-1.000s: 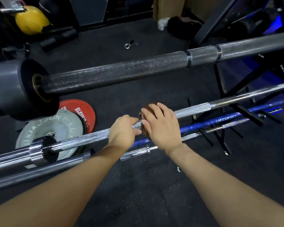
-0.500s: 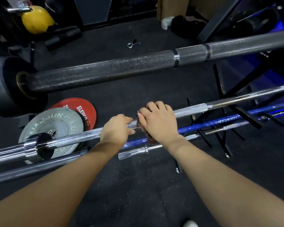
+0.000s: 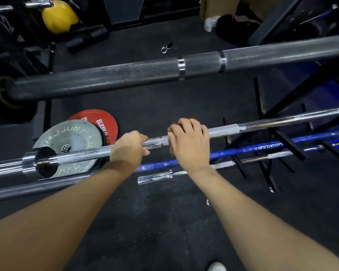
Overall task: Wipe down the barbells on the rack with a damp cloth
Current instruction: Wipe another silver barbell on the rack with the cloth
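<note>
My left grip [image 3: 128, 147] wraps the chrome bar [image 3: 223, 130]. My right grip [image 3: 188, 142], just beside it, curls over the same bar, clamped on the cloth [image 3: 190, 116]; only a brown scrap of it peeks past my fingers. The black bar [image 3: 106, 79] runs beyond both grips, higher on the rack. The blue bar [image 3: 243, 151] lies under my right wrist, with a thin chrome bar [image 3: 157, 178] nearer me. Left of my left grip, a grey plate [image 3: 70, 133] overlaps a red plate [image 3: 106, 120] on the floor.
</note>
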